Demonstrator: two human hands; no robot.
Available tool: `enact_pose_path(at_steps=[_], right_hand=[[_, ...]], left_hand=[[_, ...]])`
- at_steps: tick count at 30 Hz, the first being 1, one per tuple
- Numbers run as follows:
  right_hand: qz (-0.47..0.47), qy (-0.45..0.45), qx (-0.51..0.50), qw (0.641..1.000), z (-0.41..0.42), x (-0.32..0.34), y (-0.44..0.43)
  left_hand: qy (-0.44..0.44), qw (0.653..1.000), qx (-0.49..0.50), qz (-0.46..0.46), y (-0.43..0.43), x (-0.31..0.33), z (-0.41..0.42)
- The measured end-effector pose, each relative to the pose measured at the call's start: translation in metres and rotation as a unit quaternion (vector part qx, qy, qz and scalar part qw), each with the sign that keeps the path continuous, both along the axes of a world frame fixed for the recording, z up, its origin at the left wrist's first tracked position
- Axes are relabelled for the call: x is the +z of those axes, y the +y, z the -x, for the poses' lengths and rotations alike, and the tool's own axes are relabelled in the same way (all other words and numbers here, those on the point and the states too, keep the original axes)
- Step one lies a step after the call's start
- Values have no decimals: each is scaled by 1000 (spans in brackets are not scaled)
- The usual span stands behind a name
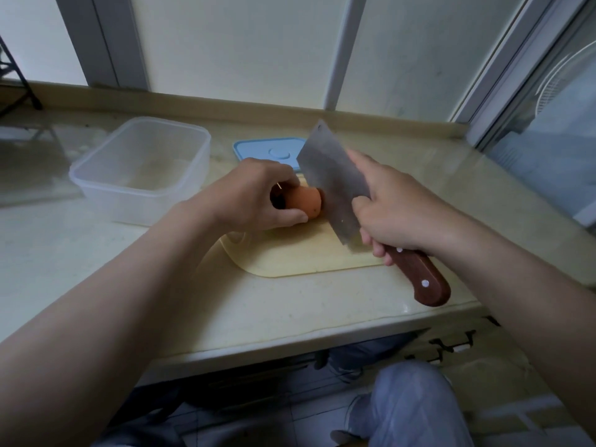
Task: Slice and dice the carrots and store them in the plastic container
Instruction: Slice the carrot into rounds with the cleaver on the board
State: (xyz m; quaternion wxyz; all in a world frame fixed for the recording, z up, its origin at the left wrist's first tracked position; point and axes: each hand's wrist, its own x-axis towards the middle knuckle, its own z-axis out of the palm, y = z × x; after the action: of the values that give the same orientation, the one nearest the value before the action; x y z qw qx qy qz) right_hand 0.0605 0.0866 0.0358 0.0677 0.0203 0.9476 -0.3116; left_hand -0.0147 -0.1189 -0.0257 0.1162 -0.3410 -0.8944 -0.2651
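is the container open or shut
Open: the container has no lid on it; the blue lid lies flat on the counter beside it.

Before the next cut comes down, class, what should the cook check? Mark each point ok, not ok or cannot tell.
1. Carrot lies on the cutting board: ok.
2. Left hand grips the carrot: ok.
3. Left hand kept back from the blade: not ok; its thumb reaches nearly to the carrot's cut end.
4. Right hand grips the cleaver where the blade meets the handle: ok.
5. Blade edge set on the carrot: cannot tell; it is blurred.
6. Container open, with its lid lying off beside it: ok.
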Motion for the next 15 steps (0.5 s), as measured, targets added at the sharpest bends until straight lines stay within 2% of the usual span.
enact_pose_path(at_steps=[4,15], right_hand=[[15,29,-3,999,-1,15,4],[11,11,20,1000,-9,16,4]], left_hand=[[-4,1000,-2,8,-1,2,0],[-4,1000,12,1,-2,2,0]])
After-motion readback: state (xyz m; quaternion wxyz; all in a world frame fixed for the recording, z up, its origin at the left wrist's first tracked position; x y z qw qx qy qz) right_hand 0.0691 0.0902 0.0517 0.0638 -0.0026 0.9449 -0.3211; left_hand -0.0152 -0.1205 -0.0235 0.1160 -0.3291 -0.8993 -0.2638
